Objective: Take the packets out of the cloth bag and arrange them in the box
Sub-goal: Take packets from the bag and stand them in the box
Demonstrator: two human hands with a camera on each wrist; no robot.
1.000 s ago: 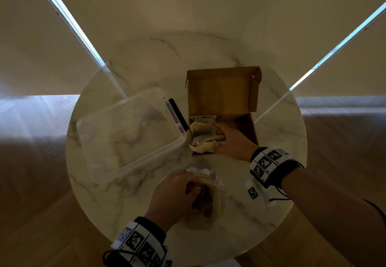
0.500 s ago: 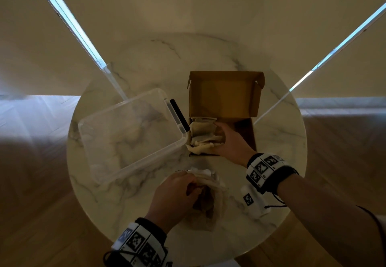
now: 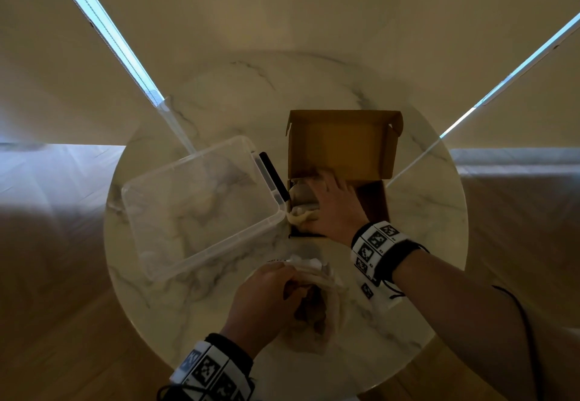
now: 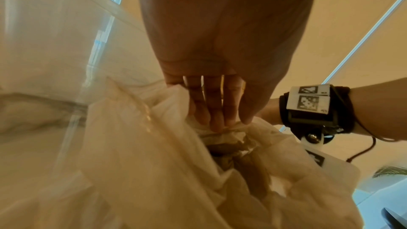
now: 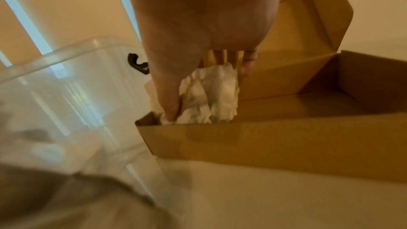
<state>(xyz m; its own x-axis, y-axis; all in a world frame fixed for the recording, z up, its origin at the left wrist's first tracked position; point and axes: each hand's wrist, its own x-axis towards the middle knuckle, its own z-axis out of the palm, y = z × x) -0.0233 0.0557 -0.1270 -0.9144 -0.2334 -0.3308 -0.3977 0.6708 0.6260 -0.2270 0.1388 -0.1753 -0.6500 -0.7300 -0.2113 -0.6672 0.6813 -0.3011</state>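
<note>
An open cardboard box [image 3: 342,146] stands at the middle right of the round marble table [image 3: 314,86], its lid upright. Pale crinkled packets [image 3: 299,195] lie in the box's left end. My right hand [image 3: 320,187] reaches into that end. In the right wrist view a white packet [image 5: 215,97] sits pinched between the thumb [image 5: 169,100] and the fingers behind it. Near the front edge lies the cream cloth bag [image 3: 326,316]. My left hand [image 3: 282,281] grips its rim, fingers [image 4: 215,119] curled on the cloth [image 4: 154,163]. Brownish packets [image 4: 242,159] show inside the bag's mouth.
A clear plastic bin [image 3: 185,162] with a black clip [image 3: 274,177] sits at the left, touching the cardboard box. Bare marble lies behind the box and at the right. The table edge runs close behind the cloth bag.
My right hand has slid deeper into the box's left end, over the packets and toward the lid. The left hand and the bag have stayed where they were.
</note>
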